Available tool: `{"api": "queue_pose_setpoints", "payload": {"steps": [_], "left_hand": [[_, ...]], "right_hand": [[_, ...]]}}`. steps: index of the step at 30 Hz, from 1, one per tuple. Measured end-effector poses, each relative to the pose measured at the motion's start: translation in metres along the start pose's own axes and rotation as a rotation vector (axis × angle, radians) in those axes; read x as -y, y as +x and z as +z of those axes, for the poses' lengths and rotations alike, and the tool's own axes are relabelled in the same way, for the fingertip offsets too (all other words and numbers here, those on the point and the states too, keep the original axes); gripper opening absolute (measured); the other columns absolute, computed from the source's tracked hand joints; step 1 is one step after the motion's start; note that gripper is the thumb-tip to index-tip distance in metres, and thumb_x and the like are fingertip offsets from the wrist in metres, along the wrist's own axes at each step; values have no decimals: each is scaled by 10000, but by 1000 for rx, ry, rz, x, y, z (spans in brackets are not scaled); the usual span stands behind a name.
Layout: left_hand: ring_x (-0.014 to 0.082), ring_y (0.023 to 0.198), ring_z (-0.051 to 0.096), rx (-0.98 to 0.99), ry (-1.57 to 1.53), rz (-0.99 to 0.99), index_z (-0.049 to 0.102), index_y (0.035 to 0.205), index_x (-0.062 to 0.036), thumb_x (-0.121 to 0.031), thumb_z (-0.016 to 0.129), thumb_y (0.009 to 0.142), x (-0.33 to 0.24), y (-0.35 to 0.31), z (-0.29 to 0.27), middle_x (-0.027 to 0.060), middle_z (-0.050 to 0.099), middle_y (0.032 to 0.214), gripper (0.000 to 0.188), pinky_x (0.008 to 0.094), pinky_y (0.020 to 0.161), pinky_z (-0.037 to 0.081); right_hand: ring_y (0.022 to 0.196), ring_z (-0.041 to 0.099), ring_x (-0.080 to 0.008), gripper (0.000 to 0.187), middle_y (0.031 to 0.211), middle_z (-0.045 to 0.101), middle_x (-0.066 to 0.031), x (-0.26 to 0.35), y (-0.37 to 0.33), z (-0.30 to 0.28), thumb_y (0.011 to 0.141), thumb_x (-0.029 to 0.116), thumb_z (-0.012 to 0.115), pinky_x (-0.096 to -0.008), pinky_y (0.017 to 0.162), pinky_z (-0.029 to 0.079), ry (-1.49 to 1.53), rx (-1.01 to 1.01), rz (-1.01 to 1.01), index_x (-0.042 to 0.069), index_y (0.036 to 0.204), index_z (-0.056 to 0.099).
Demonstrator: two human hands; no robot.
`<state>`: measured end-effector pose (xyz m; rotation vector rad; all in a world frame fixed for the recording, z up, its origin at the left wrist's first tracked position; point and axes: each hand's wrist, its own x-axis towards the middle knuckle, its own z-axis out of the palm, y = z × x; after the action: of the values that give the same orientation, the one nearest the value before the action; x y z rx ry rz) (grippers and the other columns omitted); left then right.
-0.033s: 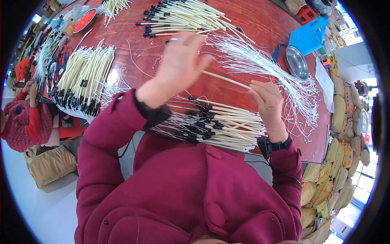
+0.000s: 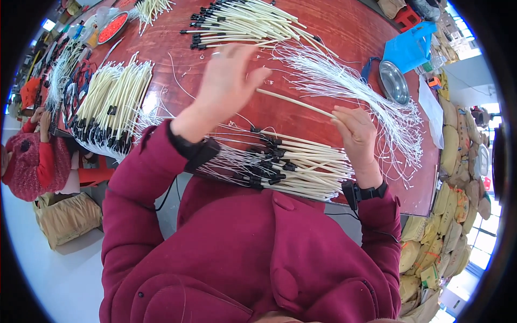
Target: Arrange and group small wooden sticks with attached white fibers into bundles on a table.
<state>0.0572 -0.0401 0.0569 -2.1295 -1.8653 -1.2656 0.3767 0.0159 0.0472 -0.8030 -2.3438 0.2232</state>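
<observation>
My right hand (image 2: 355,132) is closed on one end of a thin cream stick (image 2: 296,102). The stick slants up to the left, above the red table (image 2: 291,121). Off its far end, my left hand (image 2: 223,81) is raised, with fingers stretched out, thumb apart and nothing visible in it; motion smears it somewhat. Below both hands, at the near table edge, lies a bundle of cream sticks (image 2: 318,167) with black clips and white strings. A loose spread of white strings (image 2: 344,86) lies beyond my right hand.
More clipped sticks are piled at the far side (image 2: 247,24) and on the left (image 2: 113,97). A metal bowl (image 2: 394,83) and a blue container (image 2: 412,46) stand on the right. Red pieces fill a dish (image 2: 112,27). Another person (image 2: 37,161) works at far left.
My left hand has shifted a little to the left, uncovering more of the stick's far end. My right hand and the stick have hardly moved.
</observation>
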Motion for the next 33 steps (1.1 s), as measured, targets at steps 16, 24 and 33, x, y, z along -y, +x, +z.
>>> {"api": "queue_pose_setpoints", "payload": {"steps": [16, 24, 33], "left_hand": [[99, 914, 610, -176, -308, -584, 760, 1099, -39, -237, 604, 995, 81, -47, -110, 22, 711, 969, 272, 266, 849, 472], [125, 918, 549, -361, 154, -569, 738, 1102, -11, -199, 602, 993, 154, -140, -239, 25, 640, 1031, 256, 262, 857, 452], [175, 979, 642, -237, 277, -853, 704, 1193, 12, -273, 738, 948, 190, -192, -233, 84, 692, 1035, 377, 280, 839, 481]], "right_hand": [[970, 646, -238, 198, 1063, 767, -61, 16, -21, -35, 778, 53, 796, -348, 862, 512, -94, 30, -34, 51, 976, 793], [1010, 628, -256, 183, 1069, 765, -36, 32, -55, -71, 766, 85, 804, -366, 900, 494, -62, 108, 1, 67, 948, 793], [1086, 593, -282, 371, 1173, 733, -59, 33, -83, -62, 729, 186, 834, -414, 956, 477, 106, 349, 80, 50, 1068, 766]]}}
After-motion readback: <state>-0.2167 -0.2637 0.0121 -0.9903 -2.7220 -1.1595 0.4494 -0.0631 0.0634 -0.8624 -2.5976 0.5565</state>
